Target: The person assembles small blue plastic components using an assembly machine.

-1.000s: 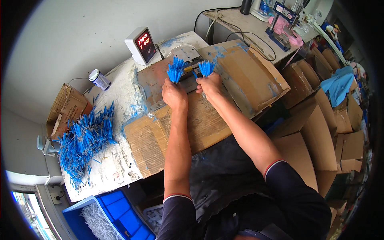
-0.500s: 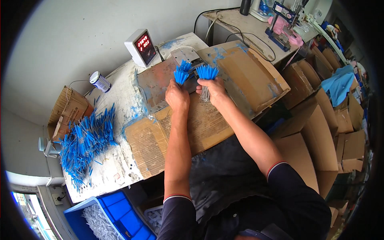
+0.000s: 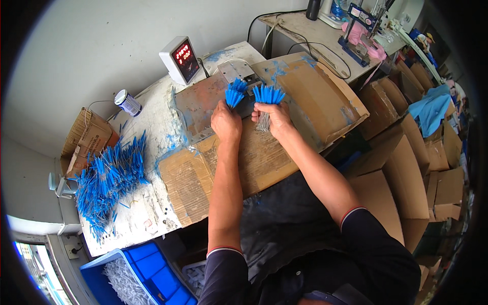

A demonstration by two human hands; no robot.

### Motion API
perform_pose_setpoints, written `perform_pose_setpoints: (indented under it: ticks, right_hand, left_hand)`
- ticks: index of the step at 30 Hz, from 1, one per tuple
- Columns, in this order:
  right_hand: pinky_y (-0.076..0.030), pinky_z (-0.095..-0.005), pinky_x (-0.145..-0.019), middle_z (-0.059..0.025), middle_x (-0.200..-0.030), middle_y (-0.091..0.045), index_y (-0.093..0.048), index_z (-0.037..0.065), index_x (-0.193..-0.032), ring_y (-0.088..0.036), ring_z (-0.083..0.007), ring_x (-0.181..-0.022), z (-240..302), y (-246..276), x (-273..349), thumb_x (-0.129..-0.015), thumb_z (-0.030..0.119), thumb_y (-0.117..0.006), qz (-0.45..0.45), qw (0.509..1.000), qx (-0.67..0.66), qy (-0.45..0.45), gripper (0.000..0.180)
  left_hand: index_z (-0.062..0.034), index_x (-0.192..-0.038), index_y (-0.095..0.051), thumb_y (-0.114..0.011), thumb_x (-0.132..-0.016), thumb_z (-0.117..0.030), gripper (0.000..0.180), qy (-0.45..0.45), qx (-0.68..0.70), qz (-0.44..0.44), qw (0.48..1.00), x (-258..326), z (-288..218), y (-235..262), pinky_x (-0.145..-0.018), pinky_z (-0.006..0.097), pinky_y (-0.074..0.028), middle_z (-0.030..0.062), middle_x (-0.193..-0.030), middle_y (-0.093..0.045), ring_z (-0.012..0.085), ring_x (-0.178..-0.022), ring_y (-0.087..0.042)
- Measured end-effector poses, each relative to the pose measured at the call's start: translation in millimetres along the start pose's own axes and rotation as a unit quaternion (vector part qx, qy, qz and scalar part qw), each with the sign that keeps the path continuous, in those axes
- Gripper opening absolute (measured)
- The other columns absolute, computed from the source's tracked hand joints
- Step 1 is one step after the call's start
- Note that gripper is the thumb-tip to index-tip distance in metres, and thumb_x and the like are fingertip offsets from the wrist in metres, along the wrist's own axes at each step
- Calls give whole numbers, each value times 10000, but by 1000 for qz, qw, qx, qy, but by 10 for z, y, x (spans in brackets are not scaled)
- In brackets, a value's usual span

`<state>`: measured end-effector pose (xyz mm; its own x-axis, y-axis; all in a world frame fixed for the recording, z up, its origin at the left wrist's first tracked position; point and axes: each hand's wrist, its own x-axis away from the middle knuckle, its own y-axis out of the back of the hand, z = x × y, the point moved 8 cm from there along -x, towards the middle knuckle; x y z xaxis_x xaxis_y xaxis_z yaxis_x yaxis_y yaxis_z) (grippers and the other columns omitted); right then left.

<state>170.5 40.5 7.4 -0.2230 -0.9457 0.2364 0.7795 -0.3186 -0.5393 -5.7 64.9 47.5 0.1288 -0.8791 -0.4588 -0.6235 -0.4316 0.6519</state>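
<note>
My left hand (image 3: 226,123) is closed round a bundle of thin sticks with blue ends (image 3: 234,96), which point up and away from me. Beside it, my right hand (image 3: 277,118) grips a second bundle of blue-ended sticks (image 3: 269,94), fanned out above the thumb. Thin silvery stems of this bundle hang below the fingers. Both hands are over the middle of the bench, close together but apart. Just beyond them is a flat metal fixture (image 3: 238,72), partly hidden by the left bundle. Most of the left-hand stems are hidden by the hand.
A big heap of similar sticks (image 3: 109,178) lies on the bench at left, near a cardboard box (image 3: 91,142) and a can (image 3: 127,103). A white display box (image 3: 180,60) with red digits stands at the back. Cartons (image 3: 391,178) crowd the right; a blue bin (image 3: 152,269) is below left.
Both hands, still holding their bundles, have shifted slightly, the right one a little to the right and down. The red digits on the display box differ.
</note>
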Motion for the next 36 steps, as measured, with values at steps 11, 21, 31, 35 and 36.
perform_pose_setpoints:
  ticks: [11,21,31,35,36]
  right_hand:
    - [-444,-318,-405,-66,-678,-596,-549,41,-775,-581,-170,-492,39,-39,-2,-762,-62,-699,-2,991,136,7,182]
    - [-456,-315,-379,-58,-661,-598,-543,40,-787,-590,-152,-483,61,-143,-222,-758,-75,-667,-55,967,244,45,171]
    - [-518,-325,-398,-89,-686,-637,-582,4,-805,-632,-180,-499,14,-145,-234,-772,-37,-703,-80,967,235,62,132]
    - [-540,-331,-429,-109,-709,-649,-615,-21,-849,-649,-208,-518,11,-123,-232,-792,1,-714,-47,980,190,39,117]
    - [-540,-331,-429,-109,-709,-649,-615,-21,-849,-649,-208,-518,28,-102,-218,-792,1,-714,-46,980,190,40,117]
  left_hand:
    - [-26,-954,-597,-657,-798,-80,176,5,-29,-38,999,-1,63,7,-765,488,-509,183,-935,-675,404,-882,-652]
    - [-16,-982,-595,-651,-815,-87,190,63,25,-67,995,2,117,105,-778,496,-507,187,-975,-664,406,-907,-644]
    - [-14,-952,-584,-654,-781,-73,195,31,17,-92,995,-8,117,112,-840,487,-485,172,-970,-655,391,-960,-615]
    - [-15,-937,-578,-652,-785,-73,179,53,19,-57,997,-3,111,79,-819,494,-488,182,-946,-663,394,-934,-624]
    - [-16,-931,-575,-653,-788,-75,173,55,14,-35,998,0,108,51,-812,497,-490,188,-928,-668,399,-914,-629]
